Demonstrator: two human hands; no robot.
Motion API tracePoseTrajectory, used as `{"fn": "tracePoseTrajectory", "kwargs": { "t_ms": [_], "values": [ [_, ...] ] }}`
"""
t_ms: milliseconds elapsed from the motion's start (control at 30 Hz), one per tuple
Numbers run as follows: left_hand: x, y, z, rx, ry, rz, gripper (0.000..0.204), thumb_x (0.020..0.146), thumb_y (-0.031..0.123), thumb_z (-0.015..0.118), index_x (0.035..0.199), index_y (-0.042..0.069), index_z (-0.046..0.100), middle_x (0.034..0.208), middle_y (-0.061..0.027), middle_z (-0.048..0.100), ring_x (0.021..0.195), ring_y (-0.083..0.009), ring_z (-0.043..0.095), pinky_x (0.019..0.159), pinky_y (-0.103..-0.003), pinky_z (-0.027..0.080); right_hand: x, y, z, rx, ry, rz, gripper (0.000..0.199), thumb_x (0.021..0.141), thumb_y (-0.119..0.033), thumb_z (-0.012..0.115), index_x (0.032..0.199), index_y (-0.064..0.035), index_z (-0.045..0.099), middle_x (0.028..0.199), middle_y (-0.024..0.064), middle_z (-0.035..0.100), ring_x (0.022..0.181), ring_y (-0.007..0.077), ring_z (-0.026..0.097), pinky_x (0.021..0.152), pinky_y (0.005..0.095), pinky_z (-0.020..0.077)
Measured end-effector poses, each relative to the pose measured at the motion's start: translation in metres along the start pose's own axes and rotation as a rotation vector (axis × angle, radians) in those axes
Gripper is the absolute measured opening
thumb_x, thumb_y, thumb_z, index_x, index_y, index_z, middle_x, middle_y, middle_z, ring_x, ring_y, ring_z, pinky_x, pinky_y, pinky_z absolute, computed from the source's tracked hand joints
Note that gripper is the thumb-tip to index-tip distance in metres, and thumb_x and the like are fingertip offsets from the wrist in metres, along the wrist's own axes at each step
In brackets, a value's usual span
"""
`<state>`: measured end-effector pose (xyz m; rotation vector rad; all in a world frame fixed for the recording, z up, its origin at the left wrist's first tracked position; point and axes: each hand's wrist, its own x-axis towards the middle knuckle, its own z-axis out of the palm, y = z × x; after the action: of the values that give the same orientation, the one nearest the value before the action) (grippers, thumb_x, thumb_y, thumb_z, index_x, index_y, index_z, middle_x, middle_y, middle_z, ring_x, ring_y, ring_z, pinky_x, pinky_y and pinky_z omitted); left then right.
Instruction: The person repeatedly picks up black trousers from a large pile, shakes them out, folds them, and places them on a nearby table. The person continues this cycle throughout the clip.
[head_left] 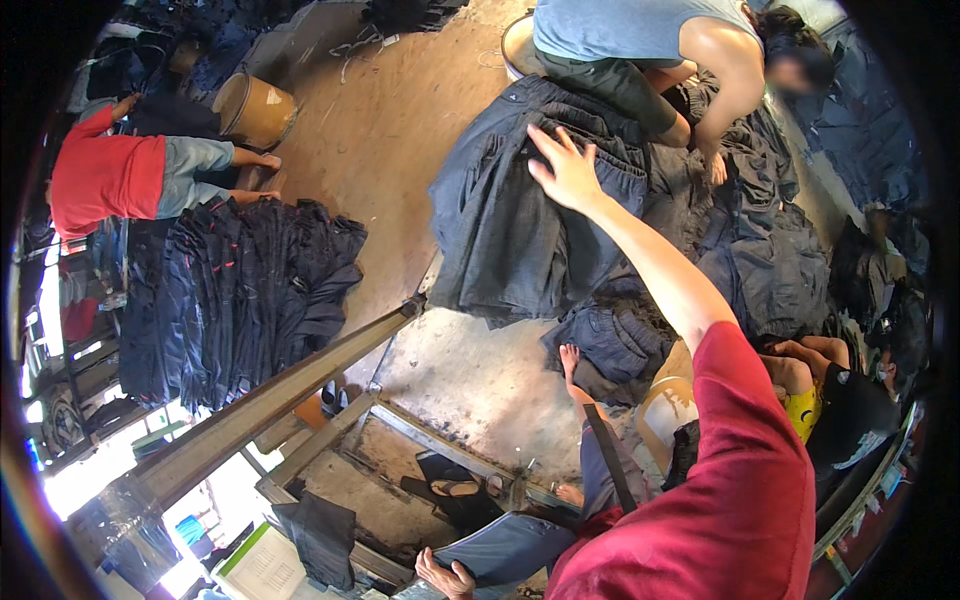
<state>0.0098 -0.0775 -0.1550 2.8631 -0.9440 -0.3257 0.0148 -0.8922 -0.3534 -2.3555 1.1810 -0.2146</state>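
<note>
My right arm, in a dark red sleeve, stretches up across the picture. My right hand (566,172) is open, fingers spread, over a pile of dark grey shorts (500,220) with gathered waistbands; I cannot tell how firmly it touches them. At the lower edge, my left hand (445,575) is partly cut off, its visible fingers apart and nothing seen in them. A flat dark blue panel (505,548) lies beside it. More dark shorts (612,340) lie crumpled just below the pile.
A person in a grey-blue top (625,35) bends over more dark garments (765,260) on the right. Another in red (110,170) is at the left, near stacked dark trousers (250,290) and a round drum (255,110). A long beam (290,385) crosses the lower left.
</note>
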Motion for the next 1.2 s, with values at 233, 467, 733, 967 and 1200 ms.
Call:
{"fn": "tracePoseTrajectory", "kwargs": {
  "t_ms": [233, 467, 733, 967, 1200],
  "values": [
    [0.003, 0.002, -0.009, 0.056, -0.058, 0.037, 0.066, 0.102, 0.042, 0.052, 0.145, -0.008, 0.048, 0.135, -0.0335, 0.053, 0.122, -0.0506, 0.051, 0.107, -0.060, 0.040, 0.023, 0.020, 0.079, -0.686, -0.276, -0.036, 0.104, 0.077, -0.071, 0.077, 0.165, -0.0433, 0.029, 0.179, -0.0038, 0.001, 0.155, 0.0603, -0.003, 0.110, 0.0894, 0.0187],
    [0.002, 0.000, 0.005, -0.035, -0.012, -0.029, 0.077, 0.100, 0.058, 0.045, 0.143, -0.005, 0.048, 0.132, -0.0298, 0.053, 0.122, -0.0463, 0.050, 0.107, -0.058, 0.035, 0.046, 0.023, 0.087, -0.794, -0.419, 0.035, 0.106, 0.080, -0.078, 0.070, 0.167, -0.0482, 0.017, 0.178, -0.0063, -0.009, 0.154, 0.0620, -0.008, 0.108, 0.0900, 0.0181],
    [-0.001, -0.003, 0.003, -0.023, 0.037, 0.092, 0.070, 0.105, 0.050, 0.044, 0.148, -0.006, 0.046, 0.139, -0.0309, 0.052, 0.128, -0.0491, 0.048, 0.111, -0.060, 0.034, 0.015, 0.005, 0.070, -0.710, -0.269, -0.020, 0.083, 0.091, -0.064, 0.066, 0.164, -0.0394, 0.036, 0.179, -0.0022, 0.011, 0.156, 0.0600, -0.003, 0.111, 0.0897, 0.0046],
    [-0.003, 0.000, -0.005, 0.048, 0.046, 0.145, 0.056, 0.104, 0.029, 0.058, 0.143, -0.011, 0.052, 0.135, -0.0307, 0.058, 0.123, -0.0484, 0.055, 0.108, -0.058, 0.043, -0.037, 0.000, 0.058, -0.578, -0.077, -0.148, 0.074, 0.096, -0.041, 0.068, 0.163, -0.0232, 0.040, 0.175, 0.0110, 0.020, 0.160, 0.0491, 0.004, 0.121, 0.0794, 0.0034],
    [-0.008, 0.008, -0.002, -0.005, 0.014, -0.001, 0.067, 0.107, 0.047, 0.047, 0.151, -0.004, 0.045, 0.144, -0.0304, 0.050, 0.135, -0.0483, 0.045, 0.114, -0.060, 0.032, -0.277, 0.004, 0.109, 0.016, -0.067, 0.052, 0.060, 0.093, -0.031, 0.073, 0.146, -0.0119, 0.055, 0.148, 0.0188, 0.056, 0.145, 0.0433, 0.042, 0.120, 0.0624, 0.0314]
  ]
}}
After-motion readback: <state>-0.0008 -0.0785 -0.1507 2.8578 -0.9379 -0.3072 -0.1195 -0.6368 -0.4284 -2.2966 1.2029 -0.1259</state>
